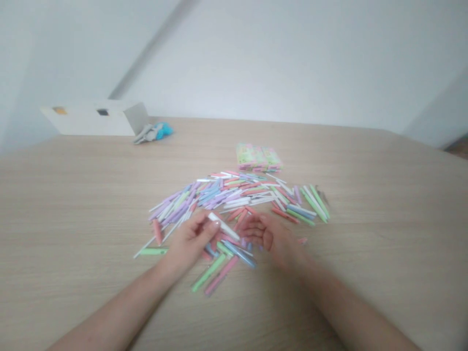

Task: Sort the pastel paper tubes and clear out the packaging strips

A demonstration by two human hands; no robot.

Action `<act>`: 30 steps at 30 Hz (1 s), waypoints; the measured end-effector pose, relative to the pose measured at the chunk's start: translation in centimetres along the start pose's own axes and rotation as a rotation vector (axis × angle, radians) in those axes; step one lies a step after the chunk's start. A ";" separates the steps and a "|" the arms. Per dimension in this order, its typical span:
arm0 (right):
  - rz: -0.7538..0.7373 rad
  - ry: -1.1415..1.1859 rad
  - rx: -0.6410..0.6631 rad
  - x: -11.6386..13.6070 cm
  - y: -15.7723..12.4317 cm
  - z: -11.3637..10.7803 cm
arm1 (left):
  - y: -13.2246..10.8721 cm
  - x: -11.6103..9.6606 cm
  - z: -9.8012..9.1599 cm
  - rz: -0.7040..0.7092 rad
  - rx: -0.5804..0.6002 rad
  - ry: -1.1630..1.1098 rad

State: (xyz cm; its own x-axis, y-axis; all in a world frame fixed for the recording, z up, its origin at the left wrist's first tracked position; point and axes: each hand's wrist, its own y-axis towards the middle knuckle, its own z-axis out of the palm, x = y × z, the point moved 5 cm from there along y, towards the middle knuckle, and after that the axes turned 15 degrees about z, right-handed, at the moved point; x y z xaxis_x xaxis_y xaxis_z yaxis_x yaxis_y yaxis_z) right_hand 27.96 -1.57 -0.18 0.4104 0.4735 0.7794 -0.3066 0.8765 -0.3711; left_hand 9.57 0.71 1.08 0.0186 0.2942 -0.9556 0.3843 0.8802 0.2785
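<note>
My left hand pinches a slim white pen-like stick between thumb and fingers, its far end slanting down to the right. Close to that end is my right hand, its fingers loosely curled and apart from the thumb, with nothing visible in them; it is somewhat blurred. Under and around both hands spreads a pile of slim pastel sticks in purple, blue, green, pink and white. Nearest me lie a green stick, a pink stick and a blue stick. Blur hides whether they are pens or pen parts.
Behind the pile sit green-and-pink printed packs. At the back left stands a white box with cutouts, beside a crumpled grey-and-blue item. Several green and white sticks lie at the right on the wooden table.
</note>
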 end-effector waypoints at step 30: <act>-0.283 -1.526 -0.681 4.0 -1.6 -2.7 | -0.3 -1.2 -0.5 0.010 -0.090 0.082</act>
State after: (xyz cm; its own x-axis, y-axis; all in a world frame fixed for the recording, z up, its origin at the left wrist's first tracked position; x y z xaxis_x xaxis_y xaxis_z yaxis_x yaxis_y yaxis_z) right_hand 32.36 -0.83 2.14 -0.8824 0.1544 0.4444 0.1906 0.9809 0.0376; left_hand 9.02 0.30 2.25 -0.0551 0.3295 -0.9425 0.3002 0.9058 0.2991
